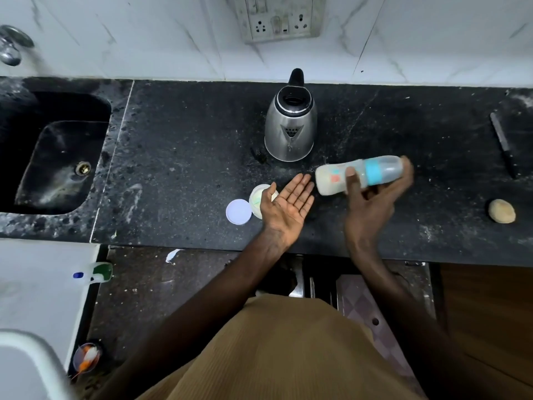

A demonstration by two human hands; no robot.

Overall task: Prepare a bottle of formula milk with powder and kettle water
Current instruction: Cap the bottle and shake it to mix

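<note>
Brown clothing (288,342) fills the bottom; above it, left hand (288,203) lies palm-up, released, while right hand (372,209) grasps the tilted bottle (331,180) centre-right over the table (187,168). If its blue collar (375,170) sits loose, milk could spill.

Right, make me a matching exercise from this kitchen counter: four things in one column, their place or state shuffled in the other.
Things:
1. bottle
2. kettle
3. round white lid
4. knife

Place or state:
A. lying flat beside the open powder tub
B. far right on the counter
C. gripped sideways by the right hand
D. standing upright, steel-coloured

Pairs: 1-C, 2-D, 3-A, 4-B.
</note>
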